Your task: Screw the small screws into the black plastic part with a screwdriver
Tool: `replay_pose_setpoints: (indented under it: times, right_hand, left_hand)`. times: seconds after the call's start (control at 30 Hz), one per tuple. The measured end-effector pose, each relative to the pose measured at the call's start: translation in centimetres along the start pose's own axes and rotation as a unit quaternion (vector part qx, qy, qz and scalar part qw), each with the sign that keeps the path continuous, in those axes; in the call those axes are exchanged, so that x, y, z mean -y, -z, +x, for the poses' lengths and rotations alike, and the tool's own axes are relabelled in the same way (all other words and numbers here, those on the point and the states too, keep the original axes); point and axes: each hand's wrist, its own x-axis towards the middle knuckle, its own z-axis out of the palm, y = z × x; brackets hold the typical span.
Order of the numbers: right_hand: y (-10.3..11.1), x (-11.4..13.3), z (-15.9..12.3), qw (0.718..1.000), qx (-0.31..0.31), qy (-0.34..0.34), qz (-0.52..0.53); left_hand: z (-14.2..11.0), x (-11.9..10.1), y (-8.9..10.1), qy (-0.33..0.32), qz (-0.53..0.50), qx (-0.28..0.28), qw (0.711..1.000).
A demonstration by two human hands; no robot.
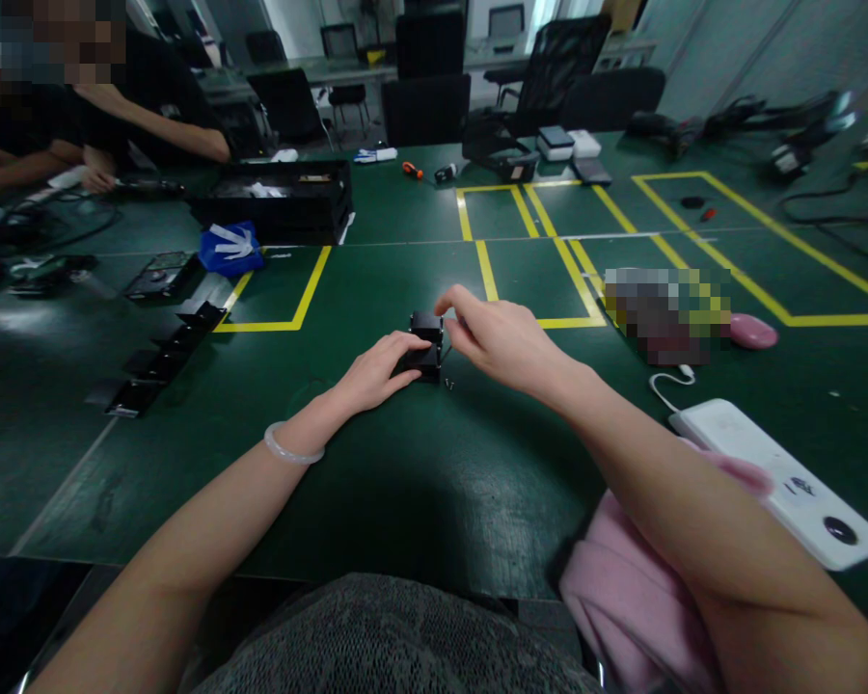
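Observation:
My left hand (380, 368), with a pale bracelet at the wrist, grips a small black block-shaped part (426, 360) on the green table. A second black block-like section (426, 325) stands just beyond its fingertips; whether the two are joined, I cannot tell. My right hand (493, 333) is closed in a pinch at the right side of these parts. A thin shaft seems to show below its fingers, too small to name. Two or so tiny screws (449, 385) lie on the table near the part's front right corner.
On the left lie a row of black brackets (166, 357), a blue pouch (230, 248) and a black crate (275, 198). A white power bank (773, 482), a pink mouse-like object (752, 331) and pink cloth (629, 578) are right. Another person's arm (166, 130) rests far left.

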Motion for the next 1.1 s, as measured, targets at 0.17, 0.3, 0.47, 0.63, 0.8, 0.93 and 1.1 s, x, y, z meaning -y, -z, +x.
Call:
replay_pose_setpoints:
  times: [0.17,0.3,0.47,0.63,0.8,0.93,1.1]
  right_hand:
    - [0.16,0.04,0.02,0.999,0.017,-0.003,-0.028]
    - [0.2,0.03,0.01,1.0,0.01,-0.003,-0.008]
    - [0.22,-0.03,0.03,1.0,0.019,0.002,-0.007]
    - [0.26,0.06,0.02,1.0,0.016,-0.009,-0.01]
    - [0.26,0.04,0.06,1.0,0.019,-0.005,-0.015]
    - [0.2,0.05,0.11,0.999,0.019,-0.018,-0.032]
    - [0.21,0.07,0.03,1.0,0.009,-0.006,-0.01]
  left_hand:
    - [0.01,-0.16,0.06,0.008,-0.002,0.003,1.0]
    - [0.01,-0.21,0.11,0.008,0.001,0.008,1.0]
    - [0.01,-0.06,0.01,0.004,0.001,0.002,1.0]
    - [0.01,-0.06,0.01,0.0,0.001,0.003,1.0]
    - [0.01,-0.21,0.11,0.006,0.004,0.005,1.0]
    - [0.01,-0.23,0.14,0.008,0.005,0.007,1.0]
    - [0.0,-0.14,0.08,0.006,0.003,0.007,1.0]
